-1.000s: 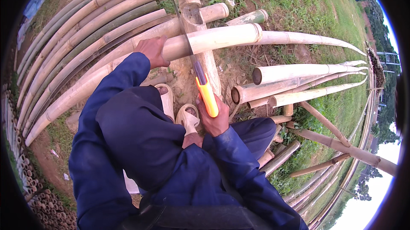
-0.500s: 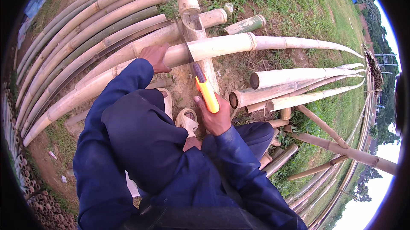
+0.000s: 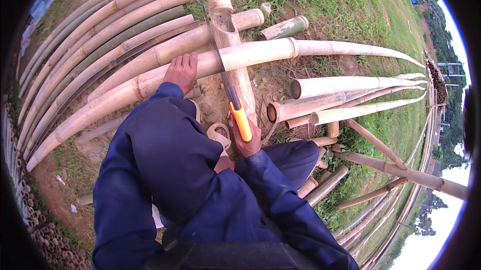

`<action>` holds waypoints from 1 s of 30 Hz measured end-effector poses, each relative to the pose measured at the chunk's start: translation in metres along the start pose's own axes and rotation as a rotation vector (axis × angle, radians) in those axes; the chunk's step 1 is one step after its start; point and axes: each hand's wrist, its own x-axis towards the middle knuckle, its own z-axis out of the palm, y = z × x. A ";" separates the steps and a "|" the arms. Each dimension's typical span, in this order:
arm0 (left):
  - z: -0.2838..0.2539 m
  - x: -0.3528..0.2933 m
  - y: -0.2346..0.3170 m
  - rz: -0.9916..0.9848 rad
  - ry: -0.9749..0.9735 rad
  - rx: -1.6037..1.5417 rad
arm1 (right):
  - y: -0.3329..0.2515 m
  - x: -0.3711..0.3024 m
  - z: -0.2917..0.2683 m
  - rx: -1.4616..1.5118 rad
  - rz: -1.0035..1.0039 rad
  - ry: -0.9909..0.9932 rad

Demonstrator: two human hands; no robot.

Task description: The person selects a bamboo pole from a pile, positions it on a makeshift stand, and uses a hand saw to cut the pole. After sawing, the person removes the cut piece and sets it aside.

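Observation:
A long pale bamboo pole [image 3: 255, 53] lies crosswise in front of me, resting over a notched bamboo support [image 3: 239, 78]. My left hand [image 3: 182, 73] grips the pole left of the saw, its fingers laid over the top. In my right hand [image 3: 245, 137] is the orange handle of a hand saw [image 3: 241, 119]. The saw's thin dark blade crosses the pole just right of my left hand, its tip pointing away from me. How deep the blade sits in the bamboo I cannot tell.
Several bamboo poles [image 3: 107, 34] lie side by side at the left. Cut poles [image 3: 345, 88] point toward me on the right, above a bamboo frame [image 3: 401, 172]. A short green bamboo piece [image 3: 284, 28] lies on the grass. Stacked bamboo ends [image 3: 55, 245] fill the lower left.
My right hand has drawn the saw back toward me. The left hand has shifted its hold, and its fingers now lie across the top of the pole.

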 end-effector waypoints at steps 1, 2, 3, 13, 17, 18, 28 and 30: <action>-0.006 0.007 0.003 -0.004 -0.058 -0.053 | 0.000 0.004 -0.004 -0.046 -0.017 0.013; -0.007 0.016 0.004 -0.002 -0.102 -0.106 | -0.003 0.008 -0.009 -0.018 0.028 0.011; -0.012 0.019 -0.006 -0.020 -0.156 -0.136 | -0.019 0.013 -0.006 0.029 0.070 -0.015; -0.008 0.017 -0.002 -0.026 -0.061 -0.090 | -0.046 0.018 0.005 -0.086 -0.172 0.105; -0.023 0.032 -0.015 -0.035 -0.230 -0.158 | 0.012 0.004 0.004 -0.109 -0.240 0.074; -0.027 0.028 -0.017 -0.046 -0.255 -0.172 | 0.008 -0.001 0.004 -0.103 -0.189 0.056; -0.034 0.045 -0.031 -0.062 -0.368 -0.265 | -0.057 -0.154 -0.070 -0.185 0.026 0.066; -0.034 0.051 -0.035 -0.065 -0.389 -0.265 | -0.080 -0.145 -0.077 -0.243 0.081 0.056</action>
